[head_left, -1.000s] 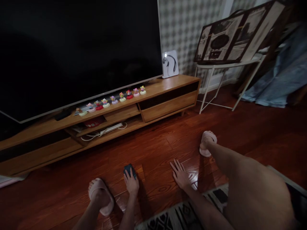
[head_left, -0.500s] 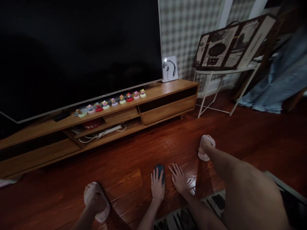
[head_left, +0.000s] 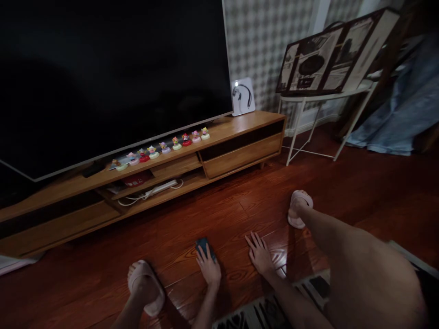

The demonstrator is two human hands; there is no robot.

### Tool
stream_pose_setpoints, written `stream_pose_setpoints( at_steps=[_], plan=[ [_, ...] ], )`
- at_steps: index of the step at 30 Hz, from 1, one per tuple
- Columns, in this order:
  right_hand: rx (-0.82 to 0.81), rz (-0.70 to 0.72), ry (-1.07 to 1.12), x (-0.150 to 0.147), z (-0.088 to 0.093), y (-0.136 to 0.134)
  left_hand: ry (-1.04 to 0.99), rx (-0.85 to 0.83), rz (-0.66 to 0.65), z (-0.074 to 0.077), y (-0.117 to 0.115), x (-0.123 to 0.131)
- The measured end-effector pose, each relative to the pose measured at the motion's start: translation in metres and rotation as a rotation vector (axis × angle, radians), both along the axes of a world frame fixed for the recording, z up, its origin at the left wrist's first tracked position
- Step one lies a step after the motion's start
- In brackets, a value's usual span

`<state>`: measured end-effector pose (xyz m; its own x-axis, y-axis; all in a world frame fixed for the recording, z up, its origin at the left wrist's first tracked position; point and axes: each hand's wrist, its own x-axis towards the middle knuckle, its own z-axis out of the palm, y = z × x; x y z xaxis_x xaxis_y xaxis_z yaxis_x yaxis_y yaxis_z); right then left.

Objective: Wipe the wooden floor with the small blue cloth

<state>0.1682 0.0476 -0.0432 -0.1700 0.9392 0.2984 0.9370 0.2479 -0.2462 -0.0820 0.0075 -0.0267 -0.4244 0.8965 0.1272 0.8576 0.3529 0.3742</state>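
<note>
My left hand (head_left: 210, 267) is on the wood floor, its fingers draped over a small dark blue-green cloth (head_left: 201, 244). The cloth looks folded, and part of it is hidden under the fingers. To the right, my right hand (head_left: 259, 256) rests palm down on the bare boards with its fingers spread, holding nothing. A gap of floor separates the two hands.
Ahead stands a low wooden TV cabinet (head_left: 245, 157) bearing a large dark television (head_left: 120, 82), several small figurines (head_left: 164, 147) and a white box (head_left: 243, 97). A case (head_left: 312, 64) sits on a white side table (head_left: 325, 98). My slippered feet flank the hands; a patterned rug (head_left: 264, 310) lies nearest.
My left hand has slid left across the floor, carrying the cloth with it and widening the gap to my right hand. My right hand stays flat on the boards.
</note>
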Motion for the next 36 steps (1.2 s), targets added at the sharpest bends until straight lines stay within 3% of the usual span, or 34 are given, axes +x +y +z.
stream_pose_setpoints(
  at_steps=[4, 7, 10, 13, 16, 20, 25, 27, 30, 33, 36],
  plan=[
    [0.010, -0.045, 0.057, -0.016, -0.001, -0.002, -0.067, -0.007, -0.133, -0.018, 0.001, 0.061],
    [-0.006, 0.109, 0.150, -0.043, -0.012, -0.009, -0.118, -0.049, -0.186, -0.025, 0.010, 0.080],
    [-0.056, 0.248, 0.253, -0.068, -0.028, -0.018, -0.160, -0.076, -0.212, -0.025, 0.021, 0.076],
    [-0.065, 0.204, 0.345, -0.079, -0.035, -0.024, -0.176, -0.076, -0.219, -0.021, 0.028, 0.066],
    [-0.073, 0.247, 0.340, -0.078, -0.026, -0.022, -0.200, -0.099, -0.217, -0.017, 0.029, 0.059],
    [-0.168, 0.334, 0.162, -0.088, -0.002, -0.006, -0.266, -0.209, -0.249, -0.004, 0.028, 0.041],
    [-0.178, 0.386, -0.041, -0.124, 0.004, 0.008, -0.085, -0.178, -0.208, 0.031, 0.017, -0.029],
    [-0.213, 0.395, -0.088, -0.134, 0.000, 0.008, -0.056, -0.147, -0.158, 0.046, 0.005, -0.075],
    [-0.341, 0.440, -0.131, -0.135, 0.000, 0.009, -0.005, -0.102, -0.047, 0.065, -0.018, -0.163],
    [-0.404, 0.442, -0.097, -0.124, 0.011, 0.017, 0.194, 0.020, 0.160, 0.068, -0.036, -0.249],
    [-0.344, 0.421, -0.035, -0.114, 0.022, 0.038, 0.287, 0.054, 0.286, 0.057, -0.043, -0.290]
  ],
)
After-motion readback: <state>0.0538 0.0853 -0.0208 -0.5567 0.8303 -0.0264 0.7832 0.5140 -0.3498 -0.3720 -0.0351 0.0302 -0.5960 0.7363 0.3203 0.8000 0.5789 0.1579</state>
